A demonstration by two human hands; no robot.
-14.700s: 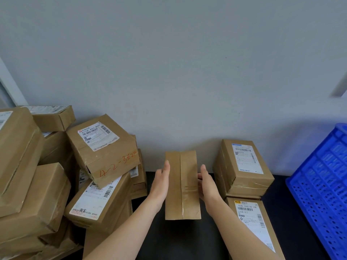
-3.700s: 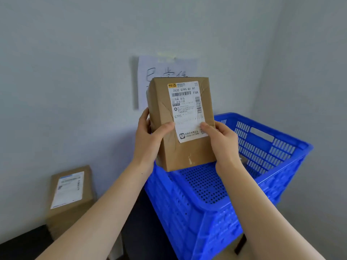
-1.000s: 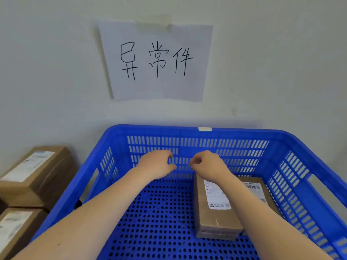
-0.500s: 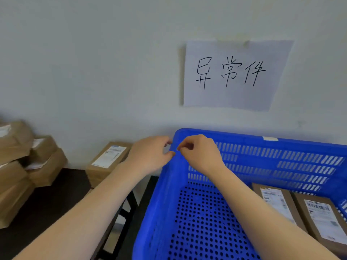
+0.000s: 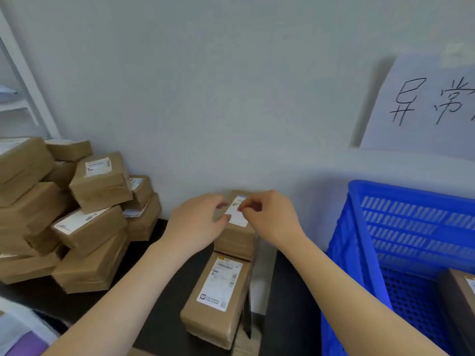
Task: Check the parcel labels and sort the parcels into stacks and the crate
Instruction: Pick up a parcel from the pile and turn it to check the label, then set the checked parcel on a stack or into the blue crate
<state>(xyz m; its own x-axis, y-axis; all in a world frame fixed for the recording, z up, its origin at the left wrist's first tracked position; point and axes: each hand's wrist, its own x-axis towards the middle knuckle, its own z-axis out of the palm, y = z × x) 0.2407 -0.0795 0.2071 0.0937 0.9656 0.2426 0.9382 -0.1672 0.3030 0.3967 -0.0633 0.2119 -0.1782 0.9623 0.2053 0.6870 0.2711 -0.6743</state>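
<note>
Your grip: left hand (image 5: 198,222) and right hand (image 5: 270,217) loosely curled, empty.
Far parcel (image 5: 236,240): behind your fingertips, contact unclear.
Count: two here, counting near parcel (image 5: 218,291); one crate (image 5: 411,227).

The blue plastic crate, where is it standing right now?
In the head view the blue perforated plastic crate stands at the far right, under the white handwritten paper sign and right of the right hand.

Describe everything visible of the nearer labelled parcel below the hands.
The nearer parcel is a long brown cardboard box lying flat, its white barcode label face up with a yellow strip at the far end. It rests on another box at the table's right edge. Left hand and right hand hover beyond, not touching it.
</note>
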